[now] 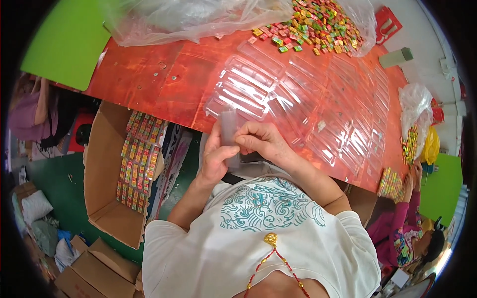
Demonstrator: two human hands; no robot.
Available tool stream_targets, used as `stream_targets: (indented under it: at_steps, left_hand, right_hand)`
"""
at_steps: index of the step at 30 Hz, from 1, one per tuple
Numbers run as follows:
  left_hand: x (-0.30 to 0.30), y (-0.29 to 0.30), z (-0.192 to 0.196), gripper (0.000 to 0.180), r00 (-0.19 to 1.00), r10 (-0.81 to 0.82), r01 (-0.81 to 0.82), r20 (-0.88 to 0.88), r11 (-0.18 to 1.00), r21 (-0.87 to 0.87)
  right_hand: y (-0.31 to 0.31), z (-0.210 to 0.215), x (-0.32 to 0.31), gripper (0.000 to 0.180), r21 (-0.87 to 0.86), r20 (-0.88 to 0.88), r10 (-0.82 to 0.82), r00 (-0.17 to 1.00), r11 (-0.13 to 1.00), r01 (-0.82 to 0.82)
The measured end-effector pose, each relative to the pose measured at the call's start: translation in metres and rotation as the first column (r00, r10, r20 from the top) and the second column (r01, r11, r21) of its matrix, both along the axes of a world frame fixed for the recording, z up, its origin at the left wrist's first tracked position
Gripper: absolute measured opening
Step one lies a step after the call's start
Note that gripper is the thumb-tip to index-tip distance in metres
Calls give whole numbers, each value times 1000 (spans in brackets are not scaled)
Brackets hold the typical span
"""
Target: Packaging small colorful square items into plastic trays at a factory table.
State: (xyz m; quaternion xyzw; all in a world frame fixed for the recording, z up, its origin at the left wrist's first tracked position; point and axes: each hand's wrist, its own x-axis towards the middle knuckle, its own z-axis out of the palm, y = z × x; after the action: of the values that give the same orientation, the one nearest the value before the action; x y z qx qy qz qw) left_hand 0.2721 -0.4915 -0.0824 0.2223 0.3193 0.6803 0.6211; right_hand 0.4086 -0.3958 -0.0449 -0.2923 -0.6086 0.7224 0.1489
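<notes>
Near the table's front edge, my left hand [216, 158] grips an upright stack of thin clear plastic trays [228, 130], its thumb lying across the near side. My right hand [262, 141] is closed, thumb and forefinger pinched together at the stack's right edge; whether a single tray is separated there is too small to tell. Beyond both hands, rows of clear plastic trays [251, 74] with long slots lie spread over the red table [144, 74]. At the table's far side sits a heap of small colourful wrapped pieces [328, 27].
Left below the table stands an open cardboard box [102, 164] holding filled trays [136, 171]. A large clear bag [198, 22] lies at the back. At right, a co-worker's arm [401, 218] reaches to a filled tray [391, 185]. A pale green bottle [396, 58] lies near the right edge.
</notes>
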Motion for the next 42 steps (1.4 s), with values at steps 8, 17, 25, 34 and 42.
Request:
stream_targets:
  at_steps: [8, 17, 25, 34, 42]
  left_hand:
    - [12, -14, -22, 58, 991, -133, 134, 36, 990, -36]
    - [17, -10, -10, 58, 989, -130, 131, 72, 991, -6]
    - [37, 0, 3, 82, 973, -232, 232, 9, 973, -19]
    - [53, 2, 5, 87, 982, -181, 180, -49, 983, -30]
    - [37, -2, -7, 75, 980, -117, 134, 162, 986, -98]
  right_hand:
    - [-21, 5, 55, 9, -217, -13, -263, 965, 942, 254]
    - [-6, -8, 83, 10, 28, 40, -431, 902, 903, 430]
    - [-21, -14, 76, 8, 230, 42, -353, 935, 914, 335]
    - [-34, -1, 74, 8, 139, 20, -239, 971, 962, 234]
    - [-24, 11, 94, 8, 814, 61, -440, 896, 541, 211]
